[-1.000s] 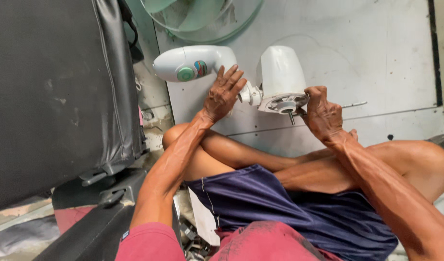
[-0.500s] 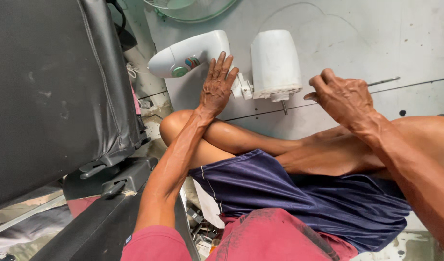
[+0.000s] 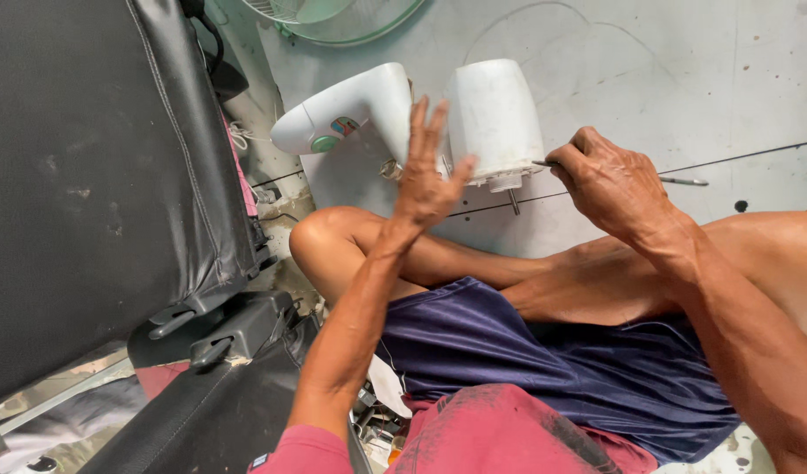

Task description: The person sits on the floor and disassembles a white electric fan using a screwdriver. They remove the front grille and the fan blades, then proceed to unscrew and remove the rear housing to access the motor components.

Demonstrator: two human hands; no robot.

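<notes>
A white fan motor housing [image 3: 494, 118] with a short metal shaft at its base lies on the grey floor, joined to a white fan neck and base piece [image 3: 346, 114]. My left hand [image 3: 425, 171] is raised in front of the joint between them, fingers spread, holding nothing. My right hand [image 3: 610, 184] is closed around a thin metal screwdriver [image 3: 683, 181], whose tip meets the lower right edge of the housing. My bare crossed legs and blue shorts fill the lower middle.
A black padded seat [image 3: 96, 167] with hinges stands at the left. A green fan guard [image 3: 333, 17] lies at the top edge. Small parts and clutter sit by my left knee. A seam runs across the grey floor [image 3: 684, 79].
My left hand has lifted off the fan neck and opened. My right hand has moved in to the housing's edge with the screwdriver. The view has shifted, so the fan sits lower.
</notes>
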